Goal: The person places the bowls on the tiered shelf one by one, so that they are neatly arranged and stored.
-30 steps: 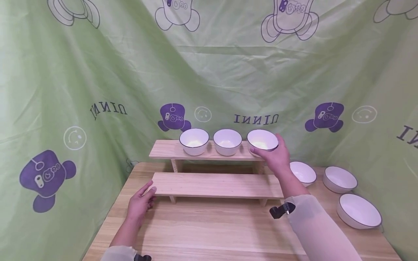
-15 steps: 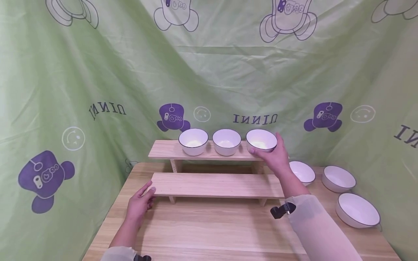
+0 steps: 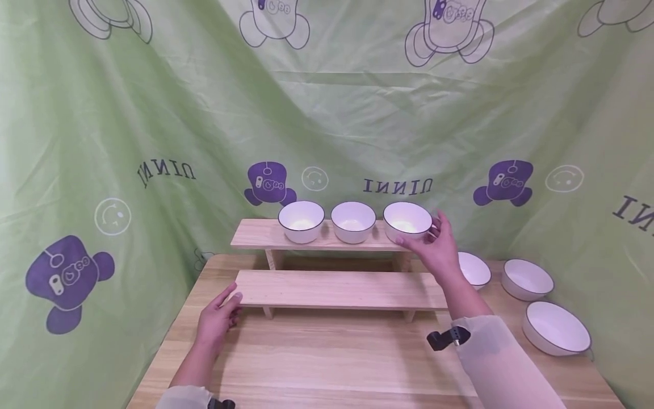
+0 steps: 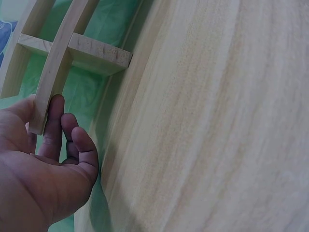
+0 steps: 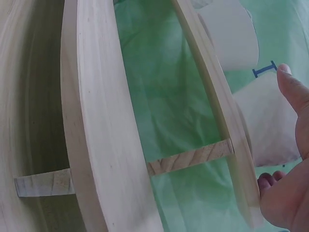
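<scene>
Right hand (image 3: 436,250) had eased rightward off the round, white, dark-rimmed bowl (image 3: 407,220), fingers loosened, apparently released. Bowl sat upright on the pale wooden upper shelf (image 3: 252,233). Left hand (image 3: 214,321) pinched the plank-like wooden lower shelf (image 3: 337,289). Clean exit needed steady bracing, no nudge.

upper shelf board (image 3: 254,233) and lower shelf board (image 3: 337,289): pale wood, smooth and matt, fine straight grain, the shelf supports (image 4: 99,52) showing coarser grain marks. bowls (image 3: 353,223): smooth, glossy, enamel-like, interiors reflecting light; tabletop (image 3: 327,355): wood-grained, smooth, with a faint sheen. curtain (image 3: 327,113): thin creased sheeting with soft sheen, cloth or plastic uncertain; sleeves (image 3: 503,355): matt, thin-looking fabric; wrist fittings (image 3: 462,335): black, apparently plastic, one with a small shiny metal-looking part.
</scene>
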{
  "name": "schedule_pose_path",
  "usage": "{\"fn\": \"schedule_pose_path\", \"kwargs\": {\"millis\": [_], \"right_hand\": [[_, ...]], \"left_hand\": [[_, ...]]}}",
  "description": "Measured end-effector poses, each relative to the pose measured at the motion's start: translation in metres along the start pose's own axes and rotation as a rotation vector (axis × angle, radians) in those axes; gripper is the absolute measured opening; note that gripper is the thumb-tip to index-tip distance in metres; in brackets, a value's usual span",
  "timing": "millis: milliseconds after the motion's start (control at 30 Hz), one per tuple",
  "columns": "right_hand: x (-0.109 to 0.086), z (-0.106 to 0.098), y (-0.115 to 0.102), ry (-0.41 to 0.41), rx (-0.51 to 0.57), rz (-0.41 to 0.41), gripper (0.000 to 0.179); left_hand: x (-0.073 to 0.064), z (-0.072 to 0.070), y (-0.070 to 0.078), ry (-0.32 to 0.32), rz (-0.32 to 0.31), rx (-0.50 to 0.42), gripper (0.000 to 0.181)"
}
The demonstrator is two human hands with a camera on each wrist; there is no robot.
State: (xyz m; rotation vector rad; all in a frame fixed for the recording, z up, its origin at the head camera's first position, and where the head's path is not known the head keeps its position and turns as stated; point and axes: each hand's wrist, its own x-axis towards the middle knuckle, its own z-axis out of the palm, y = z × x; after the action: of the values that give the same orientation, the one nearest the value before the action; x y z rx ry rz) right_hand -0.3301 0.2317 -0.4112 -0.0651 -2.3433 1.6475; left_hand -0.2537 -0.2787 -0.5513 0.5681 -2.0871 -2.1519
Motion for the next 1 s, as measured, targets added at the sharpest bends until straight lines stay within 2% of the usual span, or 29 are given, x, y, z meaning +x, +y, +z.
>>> {"fn": "schedule_pose_path", "kwargs": {"millis": [100,467,1000], "right_hand": [[-0.004,-0.002,0.0,-0.004,0.024,0.001,0.139],[-0.014,-0.016,0.005,0.009,-0.002,-0.008,0.135],[-0.027,-0.032,0.012,0.03,-0.015,-0.002,0.134]], "left_hand": [[0.0,0.0,0.0,0.001,-0.003,-0.003,0.066],[-0.003,-0.001,0.004,0.002,-0.013,0.004,0.067],[0.001,0.002,0.002,0.006,-0.009,0.004,0.066]]}}
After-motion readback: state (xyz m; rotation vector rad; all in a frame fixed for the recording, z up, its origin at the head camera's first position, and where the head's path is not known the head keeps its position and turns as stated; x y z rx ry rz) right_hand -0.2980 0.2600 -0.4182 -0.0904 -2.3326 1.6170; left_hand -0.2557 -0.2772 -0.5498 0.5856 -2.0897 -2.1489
